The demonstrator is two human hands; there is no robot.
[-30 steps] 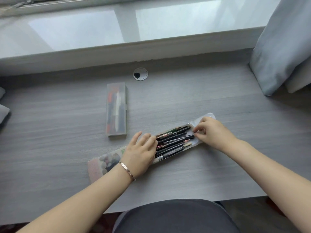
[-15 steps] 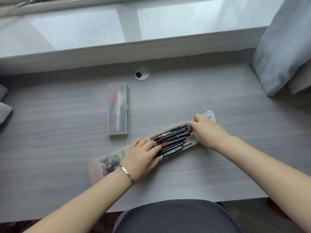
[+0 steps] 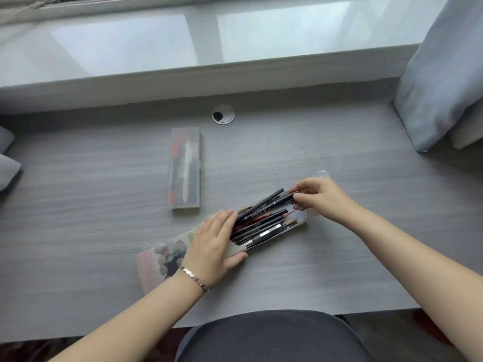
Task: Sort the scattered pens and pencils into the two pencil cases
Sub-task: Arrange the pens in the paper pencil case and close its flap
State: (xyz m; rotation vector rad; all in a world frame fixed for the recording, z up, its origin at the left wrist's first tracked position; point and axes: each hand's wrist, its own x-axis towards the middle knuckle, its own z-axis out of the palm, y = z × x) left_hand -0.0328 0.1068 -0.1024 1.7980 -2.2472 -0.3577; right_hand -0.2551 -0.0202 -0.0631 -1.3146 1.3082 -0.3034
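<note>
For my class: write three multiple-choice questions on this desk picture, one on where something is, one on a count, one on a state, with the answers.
1. Where does the clear plastic case lie?
A. under the left hand
B. apart from the hands, further back on the desk
C. on the window sill

2. How many pencil cases are on the desk?
A. one
B. two
C. four

3. What is the right hand doing?
A. pinching the end of a black pen
B. resting flat on the desk
C. holding the curtain

Answers: 1 B, it lies alone near the round cable hole. 2 B, the clear one and the soft patterned case under the left hand. 3 A, its fingertips close on the pen's end.
</note>
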